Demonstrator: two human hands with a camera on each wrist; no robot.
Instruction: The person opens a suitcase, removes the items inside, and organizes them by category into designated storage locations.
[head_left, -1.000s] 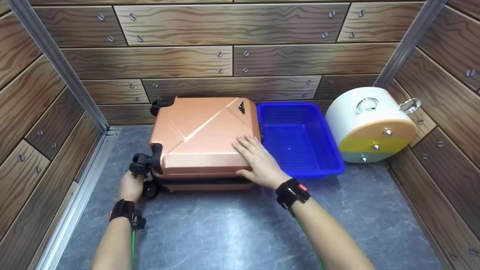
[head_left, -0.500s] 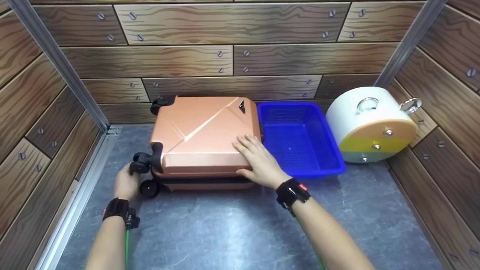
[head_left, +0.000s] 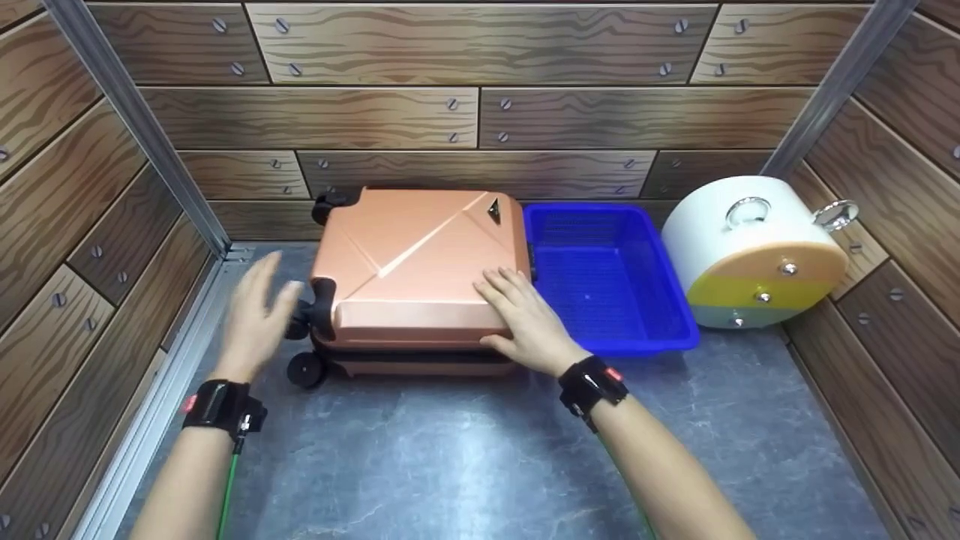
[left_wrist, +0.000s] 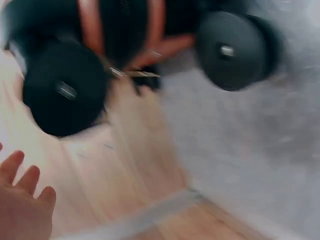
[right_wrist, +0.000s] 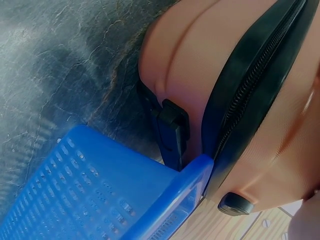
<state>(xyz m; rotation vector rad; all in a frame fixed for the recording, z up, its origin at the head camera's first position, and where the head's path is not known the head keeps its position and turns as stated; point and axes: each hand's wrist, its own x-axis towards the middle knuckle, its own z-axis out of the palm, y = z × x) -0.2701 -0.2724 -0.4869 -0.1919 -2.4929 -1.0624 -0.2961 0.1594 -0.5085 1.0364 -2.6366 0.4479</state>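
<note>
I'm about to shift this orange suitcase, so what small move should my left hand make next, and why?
Probably bring the left hand down onto the suitcase at its wheel end. It hovers open beside the near wheels, gripping nothing, while only the right hand rests flat on the lid's near corner, next to the blue basket.

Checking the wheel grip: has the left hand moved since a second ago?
Yes. The left hand has lifted off the suitcase wheel, now raised open beside it.
</note>
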